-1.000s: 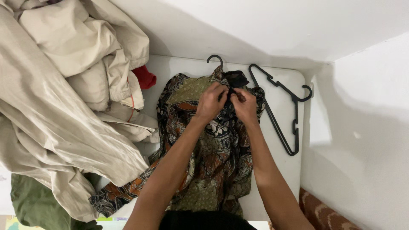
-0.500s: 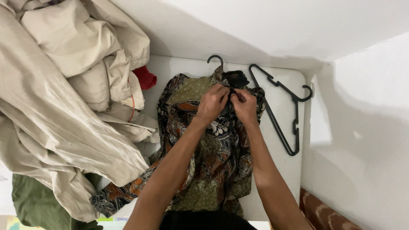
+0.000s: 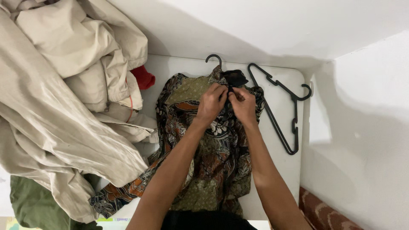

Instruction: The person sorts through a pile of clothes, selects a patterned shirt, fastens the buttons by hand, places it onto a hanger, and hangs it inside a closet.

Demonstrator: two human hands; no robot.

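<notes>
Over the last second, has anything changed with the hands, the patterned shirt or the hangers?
Hardly anything. The left hand and right hand have drawn slightly closer, fingertips pinching the front of the brown-and-green patterned shirt just below its collar. The shirt remains on its black plastic hanger; the spare black hanger, the beige jacket pile and the white table stayed put.

A patterned shirt of thin fabric in olive green, brown, orange and black (image 3: 204,162) lay spread lengthwise on the white tabletop, collar end away from the person, hem crumpled toward the near edge. A black plastic hanger sat inside its neck, only the hook (image 3: 214,58) showing beyond the collar. The upper front placket was bunched together just below the dark collar (image 3: 235,78).
</notes>
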